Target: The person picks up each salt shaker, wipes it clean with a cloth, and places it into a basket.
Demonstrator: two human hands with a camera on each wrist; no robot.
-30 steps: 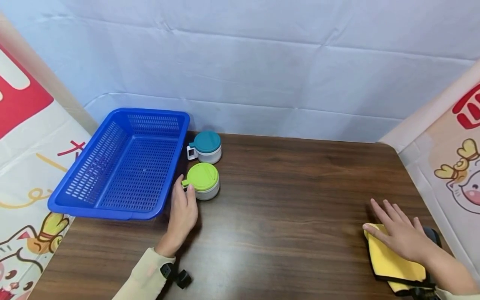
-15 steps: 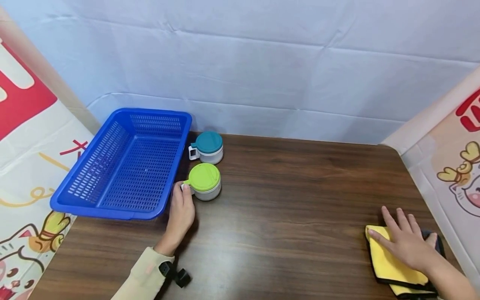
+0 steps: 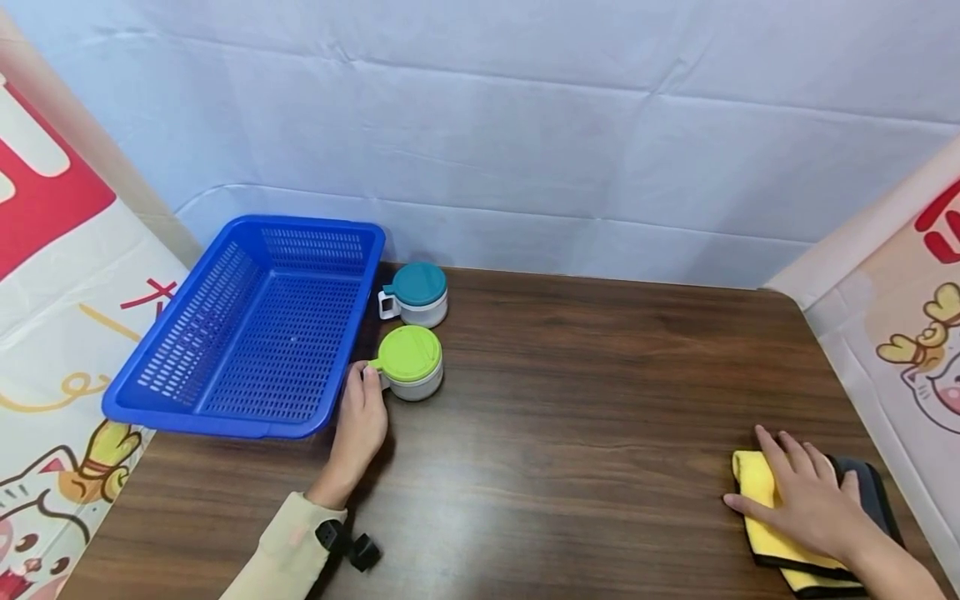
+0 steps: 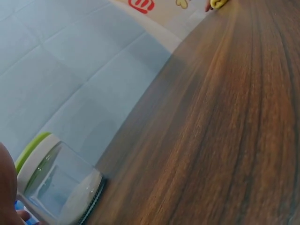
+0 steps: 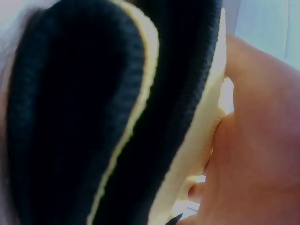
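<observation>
Plainly, left hand (image 3: 362, 427) gripping lime-lidded jar's (image 3: 409, 357) handle (image 3: 386, 381), right hand (image 3: 813, 508) spread on yellow cloth (image 3: 778, 543), red lettering (image 3: 941, 247) cropped

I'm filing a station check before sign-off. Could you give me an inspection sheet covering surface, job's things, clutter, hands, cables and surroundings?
Surface: table, dark wood grain, with light reflecting off it.
Job's things: green-lidded jar, upright on the table; cloth, yellow and grey, folded.
Clutter: no scraps seen; teal-lidded jar stands behind the green-lidded one, basket left of both.
Hands: left hand holds the green-lidded jar on its basket side; right hand lies on the cloth, fingers spread.
Cables: nothing seen.
Surroundings: pale creased sheet behind, printed banners at both sides.
</observation>
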